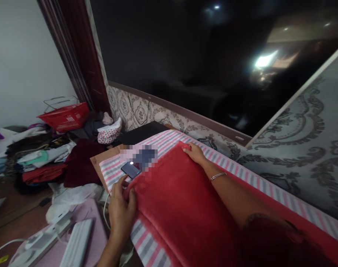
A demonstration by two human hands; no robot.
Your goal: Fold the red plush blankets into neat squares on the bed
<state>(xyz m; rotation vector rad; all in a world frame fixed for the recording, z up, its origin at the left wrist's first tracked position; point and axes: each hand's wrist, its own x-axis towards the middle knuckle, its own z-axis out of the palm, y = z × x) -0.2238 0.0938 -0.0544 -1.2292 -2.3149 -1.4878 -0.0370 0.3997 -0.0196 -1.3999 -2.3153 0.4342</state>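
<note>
A red plush cloth point(180, 196) lies spread over a pink, grey and white striped cover point(154, 243) on a table. My left hand point(122, 202) is closed at the cloth's near left corner, its thumb and fingers on the edge. At the far corner my right hand point(196, 154) pinches the fabric; a silver bangle point(218, 176) circles that wrist. Just beyond my left fingers a phone point(131, 168) rests on the striped cover, its screen reflecting a light. A blurred-out patch beside the phone hides what is there.
A large television point(202, 63) hangs above the table. Piled clothes point(43, 157) and a red basket point(64, 116) are at the left. Nearer, a power strip point(46, 237) and a white ridged object point(76, 243) lie on a pink surface point(98, 230). A white cable point(105, 211) runs beside my left hand.
</note>
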